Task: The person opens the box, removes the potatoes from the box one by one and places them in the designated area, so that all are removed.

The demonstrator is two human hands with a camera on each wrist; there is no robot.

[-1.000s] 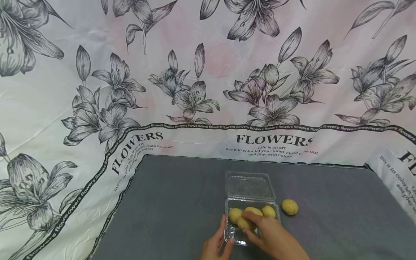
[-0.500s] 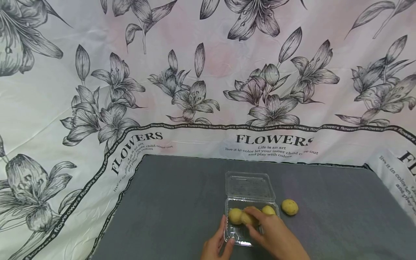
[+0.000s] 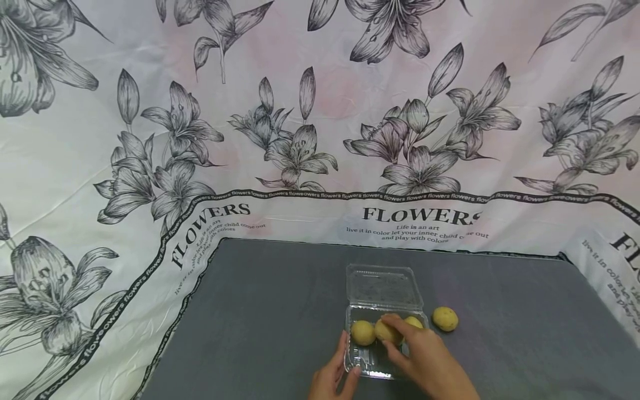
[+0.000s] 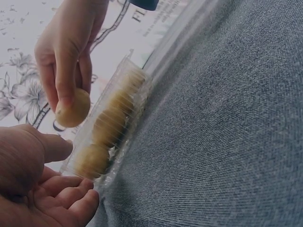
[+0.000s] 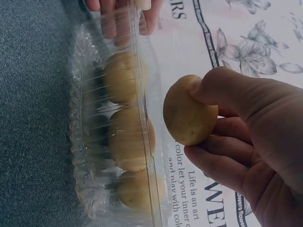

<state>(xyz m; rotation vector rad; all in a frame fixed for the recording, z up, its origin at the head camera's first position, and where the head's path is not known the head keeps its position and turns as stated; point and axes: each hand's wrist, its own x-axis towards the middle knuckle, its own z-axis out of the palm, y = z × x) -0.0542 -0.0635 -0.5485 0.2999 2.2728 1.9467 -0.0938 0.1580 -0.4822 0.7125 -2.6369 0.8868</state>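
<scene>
My right hand (image 3: pixel 430 355) pinches a potato (image 5: pixel 189 109) between thumb and fingertips, above the clear plastic clamshell container (image 3: pixel 367 369). In the right wrist view the held potato is apart from the potatoes inside, such as the nearest one (image 5: pixel 125 78). Several potatoes sit in a row within the tray, including one at the left (image 3: pixel 363 333) and one at the right (image 3: pixel 414 322), partly covered by my fingers. My left hand (image 3: pixel 334 375) holds the container's near left corner, thumb at the front and fingers along the side. The left wrist view shows the thumb (image 4: pixel 57 146) beside the wall.
A loose potato (image 3: pixel 445 319) lies on the grey tabletop (image 3: pixel 270 311), right of the container. The container's lid (image 3: pixel 385 287) is folded back, away from me. A white flower-printed cloth (image 3: pixel 310 216) hangs behind the table and along its left side.
My right hand has shifted slightly right and back with the potato, from over the tray's middle to in front of the middle potato. My left hand has stayed on the corner.
</scene>
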